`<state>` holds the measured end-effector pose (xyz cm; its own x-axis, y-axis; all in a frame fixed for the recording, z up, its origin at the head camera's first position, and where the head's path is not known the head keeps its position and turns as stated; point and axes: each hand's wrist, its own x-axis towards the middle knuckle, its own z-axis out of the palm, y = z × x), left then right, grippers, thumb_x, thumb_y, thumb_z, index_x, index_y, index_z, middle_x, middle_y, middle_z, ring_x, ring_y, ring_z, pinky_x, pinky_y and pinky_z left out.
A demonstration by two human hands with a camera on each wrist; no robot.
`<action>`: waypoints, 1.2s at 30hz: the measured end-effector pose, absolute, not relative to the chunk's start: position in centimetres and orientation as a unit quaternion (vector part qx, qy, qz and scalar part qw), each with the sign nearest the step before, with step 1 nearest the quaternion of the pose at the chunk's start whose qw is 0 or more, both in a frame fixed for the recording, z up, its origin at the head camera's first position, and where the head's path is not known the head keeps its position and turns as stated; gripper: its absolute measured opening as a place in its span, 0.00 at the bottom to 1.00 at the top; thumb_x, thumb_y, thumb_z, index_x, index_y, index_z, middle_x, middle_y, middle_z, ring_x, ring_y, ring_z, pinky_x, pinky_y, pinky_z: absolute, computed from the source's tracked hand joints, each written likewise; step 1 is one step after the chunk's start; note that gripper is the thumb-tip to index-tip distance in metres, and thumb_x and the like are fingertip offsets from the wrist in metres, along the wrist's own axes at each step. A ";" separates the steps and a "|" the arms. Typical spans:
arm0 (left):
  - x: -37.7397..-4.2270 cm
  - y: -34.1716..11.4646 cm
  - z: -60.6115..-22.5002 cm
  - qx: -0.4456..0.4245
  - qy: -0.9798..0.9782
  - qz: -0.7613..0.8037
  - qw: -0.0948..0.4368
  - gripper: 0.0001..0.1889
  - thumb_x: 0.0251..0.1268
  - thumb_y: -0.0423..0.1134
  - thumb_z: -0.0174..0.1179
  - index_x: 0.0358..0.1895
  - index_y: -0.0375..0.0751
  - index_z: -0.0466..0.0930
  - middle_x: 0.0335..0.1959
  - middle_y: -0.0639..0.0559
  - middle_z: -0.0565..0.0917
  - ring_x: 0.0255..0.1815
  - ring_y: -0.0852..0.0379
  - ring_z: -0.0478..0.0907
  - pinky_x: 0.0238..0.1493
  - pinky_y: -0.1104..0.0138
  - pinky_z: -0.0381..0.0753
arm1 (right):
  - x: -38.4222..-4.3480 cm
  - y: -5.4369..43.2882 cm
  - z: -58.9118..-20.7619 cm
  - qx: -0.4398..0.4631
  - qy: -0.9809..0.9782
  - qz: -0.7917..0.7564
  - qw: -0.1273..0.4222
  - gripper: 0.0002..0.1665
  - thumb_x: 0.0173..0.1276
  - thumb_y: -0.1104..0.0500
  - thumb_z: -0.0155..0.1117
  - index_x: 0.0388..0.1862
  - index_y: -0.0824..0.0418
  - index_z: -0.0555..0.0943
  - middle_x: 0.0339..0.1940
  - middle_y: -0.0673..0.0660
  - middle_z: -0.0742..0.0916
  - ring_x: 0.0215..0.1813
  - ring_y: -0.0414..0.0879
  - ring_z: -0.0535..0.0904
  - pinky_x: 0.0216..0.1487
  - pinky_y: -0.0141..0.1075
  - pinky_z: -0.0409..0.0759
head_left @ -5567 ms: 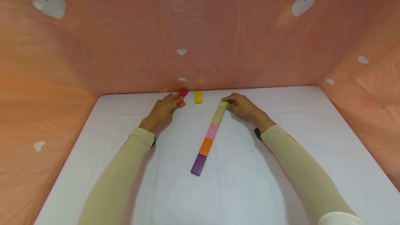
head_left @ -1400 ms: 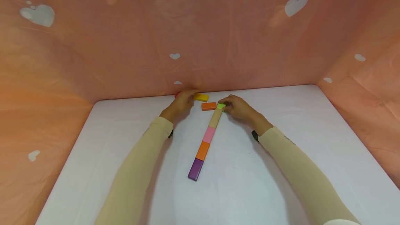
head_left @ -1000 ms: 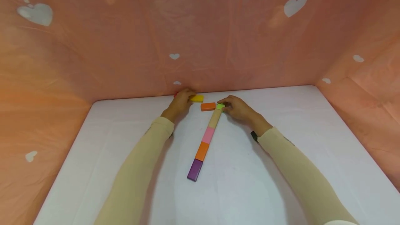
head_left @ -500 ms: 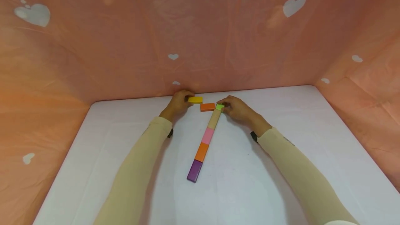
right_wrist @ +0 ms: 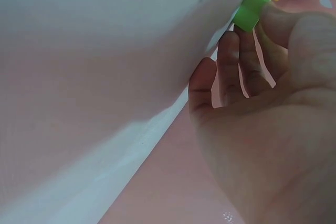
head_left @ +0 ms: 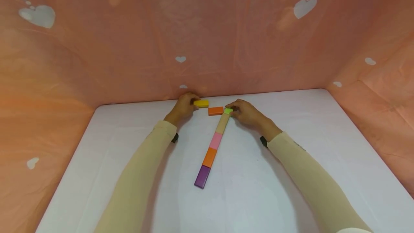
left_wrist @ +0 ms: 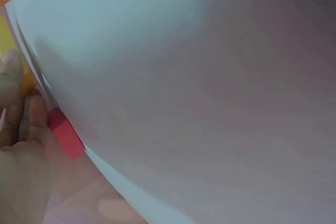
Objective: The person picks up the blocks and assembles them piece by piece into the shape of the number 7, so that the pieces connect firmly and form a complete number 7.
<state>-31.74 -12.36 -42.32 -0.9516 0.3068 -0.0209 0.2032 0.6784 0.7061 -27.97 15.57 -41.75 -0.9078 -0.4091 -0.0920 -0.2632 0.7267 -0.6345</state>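
Observation:
At the table's far side, my left hand (head_left: pixel 183 108) pinches one end of a yellow block (head_left: pixel 202 104) between thumb and fingers. Just right of it lies an orange block (head_left: pixel 215 111), its right end by the green block (head_left: pixel 228 111). My right hand (head_left: pixel 246 113) holds that green block between thumb and fingertips. From the green block a slanted row runs toward me: a beige block (head_left: pixel 222 123), a pink block (head_left: pixel 216 141), a second orange block (head_left: pixel 209 157) and a purple block (head_left: pixel 202 177). Beside the left fingers, the left wrist view has a red block (left_wrist: pixel 65 134), hidden in the head view.
A white-covered table (head_left: pixel 278 197) carries the blocks. Close behind both hands rises an orange-pink cloth wall (head_left: pixel 207 46) with white hearts, and the same cloth stands at the left and right sides.
The orange block has come from beside the red one to the green block. The yellow block was turned sideways, gripped by my left hand and shifted slightly left. My right hand stays on the green block.

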 end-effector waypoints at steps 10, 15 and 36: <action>-31.1 -14.3 -41.1 0.118 0.902 0.411 0.061 0.18 0.69 0.27 0.59 0.60 0.38 0.76 0.59 0.46 0.75 0.56 0.47 0.71 0.65 0.55 0.75 | -28.2 15.6 -42.2 -0.173 0.920 -0.332 0.116 0.21 0.73 0.62 0.60 0.64 0.57 0.79 0.55 0.57 0.82 0.58 0.53 0.76 0.68 0.49 0.73; -30.7 -14.9 -40.9 0.142 0.910 0.390 0.013 0.21 0.66 0.25 0.60 0.62 0.34 0.76 0.63 0.40 0.75 0.62 0.43 0.71 0.70 0.53 0.73 | -28.4 15.8 -42.5 -0.169 0.923 -0.326 0.112 0.22 0.73 0.62 0.59 0.65 0.56 0.79 0.56 0.57 0.82 0.59 0.53 0.76 0.69 0.50 0.73; -28.0 -13.7 -42.7 0.130 0.888 0.440 -0.008 0.19 0.65 0.27 0.62 0.59 0.37 0.80 0.55 0.45 0.77 0.55 0.48 0.72 0.63 0.57 0.76 | -28.3 15.9 -42.5 -0.167 0.922 -0.330 0.115 0.21 0.74 0.61 0.59 0.64 0.55 0.79 0.56 0.56 0.81 0.58 0.53 0.76 0.69 0.50 0.72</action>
<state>-27.97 -13.67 -42.70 -0.9662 0.2239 0.1276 0.2372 0.5785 0.7804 -28.33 15.94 -42.52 -0.9175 -0.3844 -0.1015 -0.2324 0.7256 -0.6477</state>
